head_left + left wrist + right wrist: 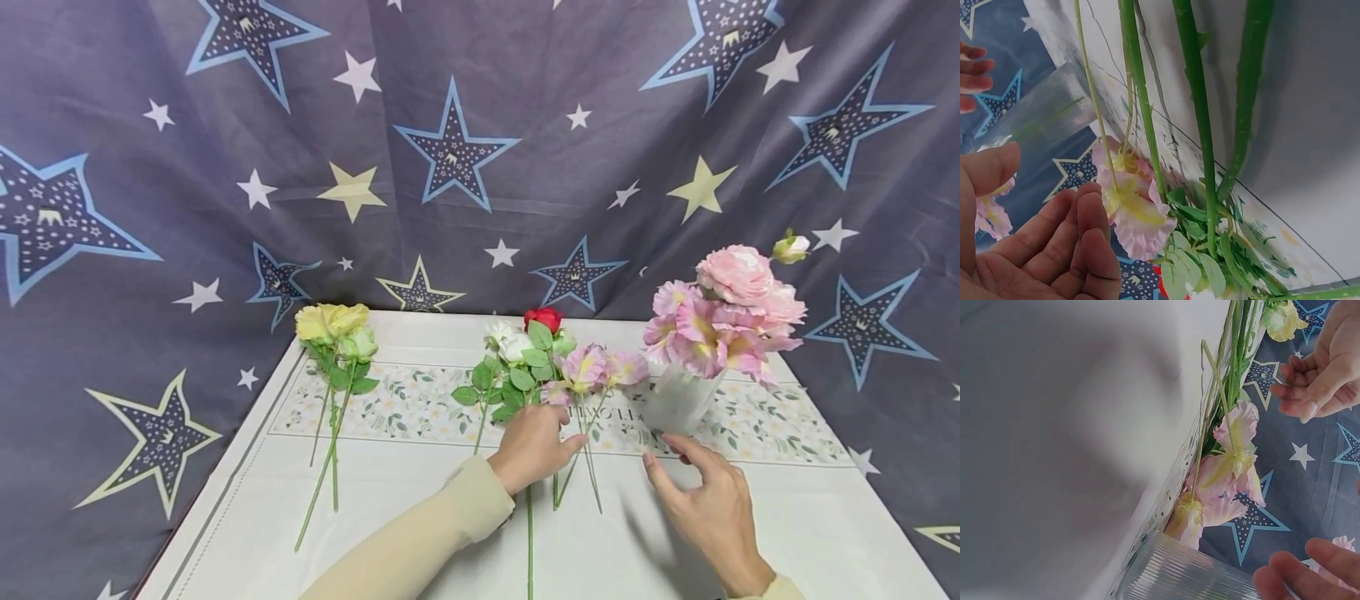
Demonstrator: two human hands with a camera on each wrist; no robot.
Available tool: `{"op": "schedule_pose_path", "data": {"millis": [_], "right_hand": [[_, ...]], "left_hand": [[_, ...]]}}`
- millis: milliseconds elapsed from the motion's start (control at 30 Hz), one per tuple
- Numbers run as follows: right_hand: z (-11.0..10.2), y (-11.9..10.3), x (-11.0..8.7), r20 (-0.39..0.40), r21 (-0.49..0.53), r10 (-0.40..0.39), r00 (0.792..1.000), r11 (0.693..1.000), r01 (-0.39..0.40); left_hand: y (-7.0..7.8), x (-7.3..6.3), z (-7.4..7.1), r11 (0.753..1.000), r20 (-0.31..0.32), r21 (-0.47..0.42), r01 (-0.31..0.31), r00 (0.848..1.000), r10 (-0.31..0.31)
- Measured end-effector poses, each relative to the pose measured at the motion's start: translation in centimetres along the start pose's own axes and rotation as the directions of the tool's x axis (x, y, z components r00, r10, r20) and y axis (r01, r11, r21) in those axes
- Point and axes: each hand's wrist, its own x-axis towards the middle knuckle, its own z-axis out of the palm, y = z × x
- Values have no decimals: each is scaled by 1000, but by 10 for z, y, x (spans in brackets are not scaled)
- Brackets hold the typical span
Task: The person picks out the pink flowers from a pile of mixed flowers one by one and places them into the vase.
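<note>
My left hand (534, 446) hovers over the stems in the middle of the table, thumb apart from loosely bent fingers, holding nothing. Beneath and beyond it lie white roses (514, 345), a red rose (543, 318) and pink-and-yellow irises (585, 367), whose blooms also show in the left wrist view. On the right stands a clear ribbed vase (1179, 572) filled with pink irises (697, 329) and pink ranunculus-like blooms (738, 275). Just in front of the vase, my right hand (708, 500) has its thumb and fingers spread, with nothing between them.
Yellow flowers (330, 322) and a pale green bloom (358, 343) lie on long stems at the left. A white table cover (247, 533) with a floral printed band (412, 400) spreads beneath everything. Behind hangs a dark star-patterned curtain (480, 233).
</note>
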Motion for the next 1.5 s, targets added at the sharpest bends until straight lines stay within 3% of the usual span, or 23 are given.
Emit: {"op": "schedule_pose_path", "data": {"millis": [400,567,767,967,1300,1500], "right_hand": [[-4,-3,0,1,2,18,1000,1000,-18],[-4,-3,1,2,7,19,1000,1000,-19],[-6,-4,1,4,-6,25,1000,1000,-25],[-7,-4,1,15,-22,43,999,999,-43],[-7,-3,1,18,-10,38,999,999,-38],[-6,-1,1,16,-11,29,999,1000,-29]], "left_hand": [[5,15,12,999,25,48,15,1000,-16],[7,21,19,995,39,73,72,996,-75],[11,26,33,985,99,71,156,982,-163],[10,26,43,978,131,94,188,971,-199],[6,26,47,984,181,54,172,967,-179],[6,23,41,967,176,-22,255,953,-248]]}}
